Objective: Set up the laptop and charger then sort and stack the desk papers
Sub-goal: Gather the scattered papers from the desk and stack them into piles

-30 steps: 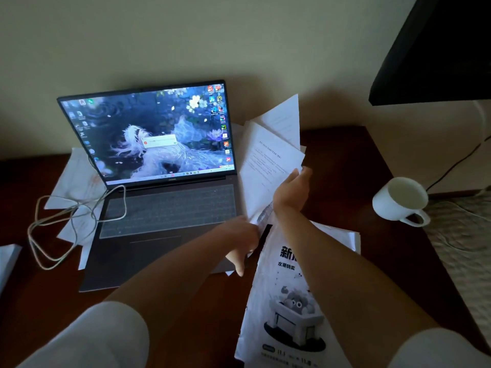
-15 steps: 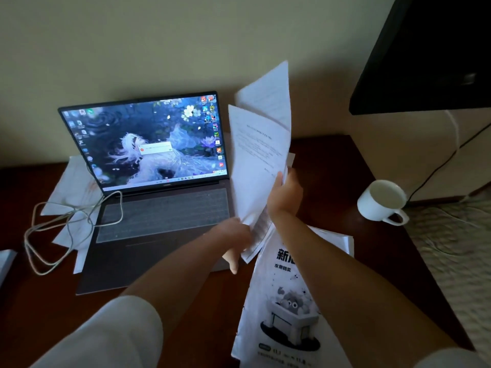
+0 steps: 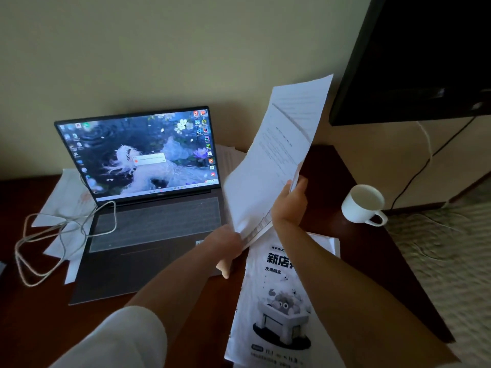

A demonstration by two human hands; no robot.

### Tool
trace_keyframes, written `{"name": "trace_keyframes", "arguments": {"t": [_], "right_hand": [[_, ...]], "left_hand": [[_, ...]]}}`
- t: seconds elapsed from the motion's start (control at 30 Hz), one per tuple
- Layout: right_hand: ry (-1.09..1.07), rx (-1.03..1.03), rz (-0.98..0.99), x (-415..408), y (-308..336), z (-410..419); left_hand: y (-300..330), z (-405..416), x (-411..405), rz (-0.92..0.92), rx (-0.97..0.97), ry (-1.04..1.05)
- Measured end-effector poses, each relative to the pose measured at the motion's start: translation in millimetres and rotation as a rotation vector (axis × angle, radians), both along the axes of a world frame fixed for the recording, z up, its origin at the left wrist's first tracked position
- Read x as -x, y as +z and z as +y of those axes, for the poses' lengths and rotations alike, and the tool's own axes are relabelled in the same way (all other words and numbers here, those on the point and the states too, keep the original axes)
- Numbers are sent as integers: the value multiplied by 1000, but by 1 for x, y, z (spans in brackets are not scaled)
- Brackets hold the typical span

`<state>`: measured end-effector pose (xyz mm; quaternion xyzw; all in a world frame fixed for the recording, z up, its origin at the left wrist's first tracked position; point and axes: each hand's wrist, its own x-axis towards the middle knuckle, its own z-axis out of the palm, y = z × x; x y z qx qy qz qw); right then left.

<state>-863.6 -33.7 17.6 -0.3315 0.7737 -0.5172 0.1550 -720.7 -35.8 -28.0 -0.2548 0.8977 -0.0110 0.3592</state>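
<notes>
An open laptop (image 3: 148, 208) with a lit screen stands on the dark wooden desk (image 3: 345, 181). A white charger cable (image 3: 61, 235) loops at its left side. Both hands hold up a bundle of white printed sheets (image 3: 276, 166), lifted off the desk and tilted to the right of the screen. My left hand (image 3: 225, 245) grips the bundle's lower corner. My right hand (image 3: 291, 203) grips its right edge. Below the hands lies a pile of papers topped by a printed flyer (image 3: 273, 314). More sheets (image 3: 66, 197) lie under the laptop's left side.
A white mug (image 3: 362, 204) stands at the desk's right edge. A dark monitor (image 3: 414, 57) hangs at the upper right with cables running down behind the desk. A woven mat (image 3: 451, 261) lies right of the desk. A few sheets (image 3: 229, 158) lie behind the laptop.
The bundle of sheets has been raised from the desk and swung upright and to the right. Both hands moved up with it.
</notes>
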Motion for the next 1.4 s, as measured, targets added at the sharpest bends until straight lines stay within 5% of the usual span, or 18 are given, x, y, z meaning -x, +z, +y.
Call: {"name": "trace_keyframes", "arguments": {"t": [0.2, 0.53, 0.77, 0.97, 1.1, 1.27, 1.4], "right_hand": [[0, 8, -8, -1, 2, 16], [-75, 91, -27, 6, 25, 34], [-158, 131, -76, 10, 40, 64], [-72, 177, -272, 28, 45, 78], [127, 4, -476, 51, 26, 90], [228, -141, -525, 70, -18, 121], [208, -287, -421, 85, -43, 150]], "left_hand": [[-2, 9, -5, 53, 85, -94], [0, 23, -14, 134, 87, 88], [41, 26, -15, 457, 263, 234], [63, 28, -9, 967, 298, 684], [76, 42, -5, 1007, 333, 916], [47, 86, -3, 1209, -119, 1493], [26, 127, -1, 1197, -213, 1651]]}}
